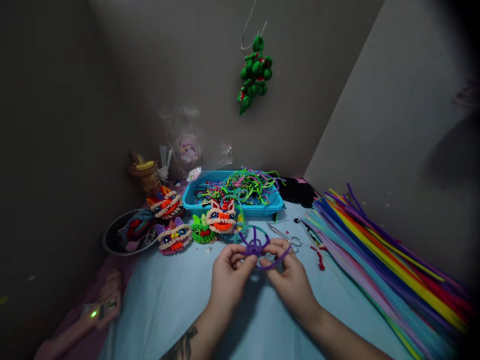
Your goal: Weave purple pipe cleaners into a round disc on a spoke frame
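Between my two hands is a small frame of bent purple pipe cleaners [254, 247], with a teal arc along its far side. My left hand [233, 270] pinches its coiled middle between thumb and fingers. From the other side, my right hand [284, 269] has its fingers closed on a purple strand that loops toward me. Just beyond my hands, a lion-head figure [222, 220] in cream and orange pipe cleaner stands beside a green one [202, 231]. Farther left sit a purple-eared head [174, 237] and an orange one [166, 204].
A blue tray [240, 212] full of pipe cleaner scraps stands at the back. Scissors [287, 236] lie right of my hands, near a long bundle of coloured pipe cleaners [382, 255]. A metal bowl [108, 240] is at left. A green ornament [256, 72] hangs above.
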{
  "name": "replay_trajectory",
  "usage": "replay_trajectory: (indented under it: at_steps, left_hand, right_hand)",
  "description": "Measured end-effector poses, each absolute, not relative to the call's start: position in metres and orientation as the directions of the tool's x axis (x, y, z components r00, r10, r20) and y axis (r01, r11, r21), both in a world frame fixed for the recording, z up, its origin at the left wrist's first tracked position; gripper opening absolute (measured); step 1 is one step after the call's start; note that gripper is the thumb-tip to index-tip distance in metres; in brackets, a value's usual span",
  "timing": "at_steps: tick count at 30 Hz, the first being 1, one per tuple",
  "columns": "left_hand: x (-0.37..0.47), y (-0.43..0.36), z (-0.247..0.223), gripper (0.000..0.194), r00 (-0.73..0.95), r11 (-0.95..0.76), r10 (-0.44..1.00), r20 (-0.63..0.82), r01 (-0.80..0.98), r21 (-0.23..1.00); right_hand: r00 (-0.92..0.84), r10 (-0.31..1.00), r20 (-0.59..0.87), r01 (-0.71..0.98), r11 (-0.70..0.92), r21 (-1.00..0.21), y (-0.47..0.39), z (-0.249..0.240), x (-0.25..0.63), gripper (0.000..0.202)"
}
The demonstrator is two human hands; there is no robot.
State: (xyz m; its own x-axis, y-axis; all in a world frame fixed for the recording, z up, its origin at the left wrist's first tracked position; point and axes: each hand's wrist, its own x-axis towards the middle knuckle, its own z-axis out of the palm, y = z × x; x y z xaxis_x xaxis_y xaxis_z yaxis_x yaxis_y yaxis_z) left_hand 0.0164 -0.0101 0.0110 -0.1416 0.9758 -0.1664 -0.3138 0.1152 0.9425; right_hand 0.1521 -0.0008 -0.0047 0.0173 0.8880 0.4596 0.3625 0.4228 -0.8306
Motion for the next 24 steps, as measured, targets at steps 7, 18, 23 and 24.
replay_trajectory:
  at_steps: [7, 18, 23, 24]
  left_hand:
    - [0.015, -0.008, 0.012, 0.030, -0.237, 0.064, 0.961, -0.140, -0.301, 0.951]
    - [0.008, 0.003, -0.002, 0.034, -0.329, 0.036, 0.935, -0.128, -0.272, 0.962]
    - [0.008, 0.004, -0.001, 0.036, -0.298, 0.053, 0.942, -0.153, -0.319, 0.946]
    - [0.009, 0.003, 0.000, 0.035, -0.294, 0.055, 0.944, -0.152, -0.316, 0.947]
  right_hand:
    - [-0.184, 0.826, 0.533, 0.286, 0.564, -0.775, -0.011, -0.003, 0.149, 0.010]
    - [-0.659, 0.563, 0.500, -0.237, 0.475, -0.847, -0.033, 0.040, 0.161, 0.025]
    - [-0.708, 0.568, 0.419, -0.364, 0.215, -0.906, -0.028, 0.030, 0.174, 0.050]
    - [-0.708, 0.570, 0.417, -0.380, 0.191, -0.905, -0.025, 0.028, 0.178, 0.048]
